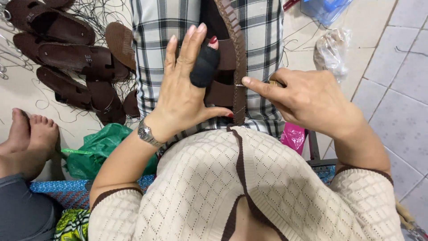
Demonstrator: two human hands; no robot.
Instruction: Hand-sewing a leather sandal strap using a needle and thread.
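A brown leather sandal (232, 62) with a braided edge lies on my lap, over checked fabric (160, 27). My left hand (185, 85) rests flat on the sandal, fingers spread, thumb on its lower strap. A black sleeve covers one finger of that hand. My right hand (303, 96) grips a small tool with a metal tip and a wooden handle, and its tip touches the sandal's braided edge.
Several brown sandals (67, 58) and loose soles lie on the floor at the upper left among dark threads. Another person's bare feet (29, 138) rest at the left. A green plastic bag (102, 147) sits below them, a clear bag (332, 53) at the upper right.
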